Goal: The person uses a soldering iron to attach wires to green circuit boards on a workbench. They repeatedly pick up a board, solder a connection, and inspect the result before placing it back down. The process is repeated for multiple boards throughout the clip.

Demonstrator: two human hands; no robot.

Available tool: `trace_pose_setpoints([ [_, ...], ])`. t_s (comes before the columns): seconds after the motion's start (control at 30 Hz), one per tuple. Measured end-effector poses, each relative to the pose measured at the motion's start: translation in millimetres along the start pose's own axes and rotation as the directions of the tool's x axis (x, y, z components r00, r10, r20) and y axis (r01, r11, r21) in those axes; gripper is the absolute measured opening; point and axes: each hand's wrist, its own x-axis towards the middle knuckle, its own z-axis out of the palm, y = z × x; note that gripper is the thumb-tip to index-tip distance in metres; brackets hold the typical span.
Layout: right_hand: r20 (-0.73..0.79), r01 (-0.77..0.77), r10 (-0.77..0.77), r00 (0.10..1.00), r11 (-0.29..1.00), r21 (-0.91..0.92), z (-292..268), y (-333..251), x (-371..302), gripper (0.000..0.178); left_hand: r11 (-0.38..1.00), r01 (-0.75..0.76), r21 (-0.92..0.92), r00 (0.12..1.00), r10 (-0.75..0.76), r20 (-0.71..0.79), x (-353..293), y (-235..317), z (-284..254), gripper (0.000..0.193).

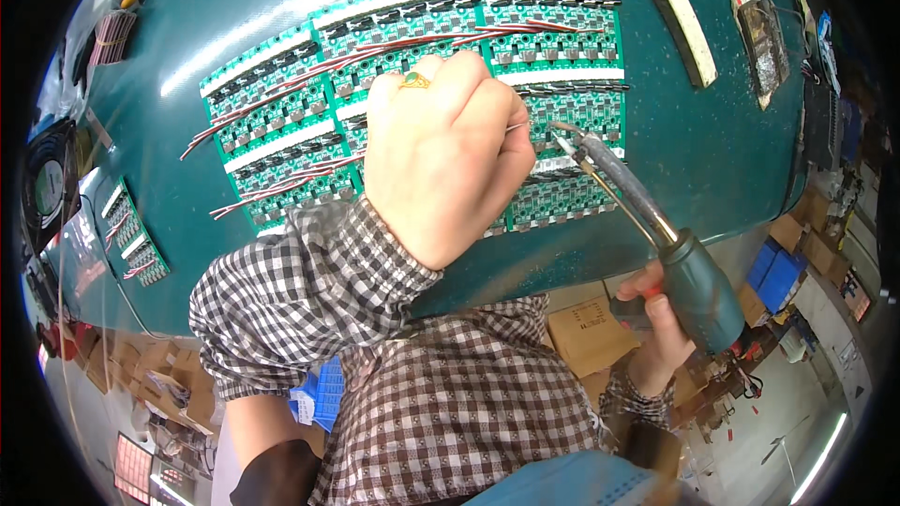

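Observation:
Green circuit boards [422, 14] lie joined in rows on the teal work mat, with white strips and black and red-and-white wires across them. Over the middle boards, my left hand [445, 150] is closed, a ring on one finger, pinching a thin wire [514, 127]. My right hand [664, 328] grips a soldering iron [698, 286] with a dark green handle and a thin feed tube along its shaft. Its tip is close over the boards, just right of my left fingers; whether it touches them I cannot tell.
A smaller board piece [136, 234] lies at the left. Beyond the boards on the right is a curved pale strip [670, 9], then a worn, stained block [761, 42]. A wire bundle [112, 37] and a fan [49, 173] stand at the left edge. Cardboard boxes [591, 333] sit below the table.

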Motion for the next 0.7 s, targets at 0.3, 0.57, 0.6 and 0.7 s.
trace_pose_setpoints([
  [0.3,-0.043,-0.051,0.046,0.998,0.990,-0.134,4.3,-4.6,-1.1,0.040,1.000,0.003,-0.010,1.000,-0.003,0.007,0.2,0.0,-0.6,0.017],
  [0.57,-0.024,0.068,-0.077,0.997,0.965,-0.255,7.0,-4.9,2.4,0.025,1.000,-0.008,-0.022,1.000,0.007,-0.020,0.5,-0.8,1.9,0.017],
  [0.6,-0.011,0.082,-0.088,0.996,0.960,-0.268,5.8,-4.6,2.8,0.024,1.000,-0.005,-0.028,1.000,0.005,-0.020,0.9,-1.1,2.0,0.017],
  [0.7,0.004,0.110,-0.113,0.994,0.956,-0.272,4.9,-2.6,3.6,0.024,1.000,-0.003,-0.026,0.999,0.002,-0.033,0.5,-0.4,1.9,0.017],
])
